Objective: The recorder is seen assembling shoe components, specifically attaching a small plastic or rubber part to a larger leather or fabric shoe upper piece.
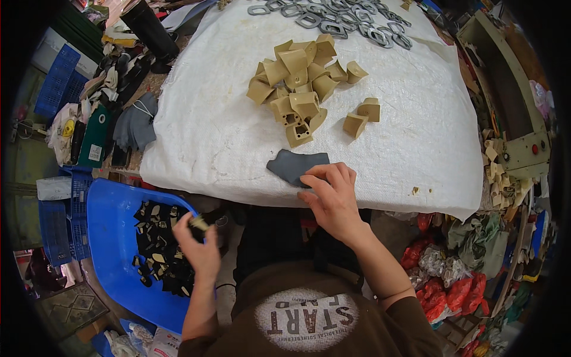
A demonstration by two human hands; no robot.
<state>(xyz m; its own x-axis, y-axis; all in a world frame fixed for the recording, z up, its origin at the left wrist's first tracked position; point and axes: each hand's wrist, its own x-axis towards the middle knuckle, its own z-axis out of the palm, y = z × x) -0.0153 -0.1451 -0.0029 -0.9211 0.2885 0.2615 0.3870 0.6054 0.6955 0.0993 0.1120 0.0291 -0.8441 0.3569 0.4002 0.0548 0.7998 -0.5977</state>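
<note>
My left hand (pixel 199 253) is over the rim of a blue tub (pixel 113 285), its fingers closed on a small tan piece that looks like a shoe heel (pixel 198 224), smeared by motion. Several black and tan pieces (pixel 157 241) lie heaped in the tub. My right hand (pixel 334 199) pinches the near right edge of a dark grey piece of sheet material (pixel 294 165), lying flat near the table's front edge. Beyond it is a pile of tan shoe heels (pixel 300 74), some showing hollow undersides. Two more heels (pixel 363 114) lie right of the pile.
A white woven cloth (pixel 232 154) covers the table. Grey oval rings (pixel 348 21) lie at its far end. To the left are a dark cylinder (pixel 148 30), grey sheets (pixel 135 122) and blue crates (pixel 59 77). A metal frame (pixel 505 89) and red bags (pixel 458 294) are at the right.
</note>
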